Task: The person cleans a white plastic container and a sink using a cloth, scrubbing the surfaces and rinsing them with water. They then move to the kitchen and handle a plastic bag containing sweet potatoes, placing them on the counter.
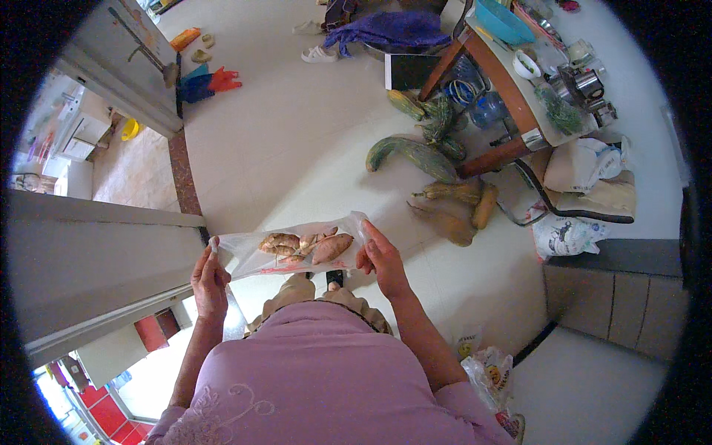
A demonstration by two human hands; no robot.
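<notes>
A translucent plastic bag [245, 257] with red print is stretched sideways in front of my body. Inside it lie several sweet potatoes [332, 248], brownish and pinkish, some knobbly. My left hand [210, 278] pinches the bag's left end between thumb and fingers. At the other end, my right hand [384, 258] grips the bag's edge, its fingers bent. Below the bag, parts of my trousers and a dark shoe show.
Several long green squashes [414, 156] and orange-brown ones [485, 206] lie on the floor at right, beside a wooden-legged table [500, 72] holding a blue basin [503, 21] and dishes. A door [100, 245] stands at left. Plastic bags [489, 372] lie at lower right.
</notes>
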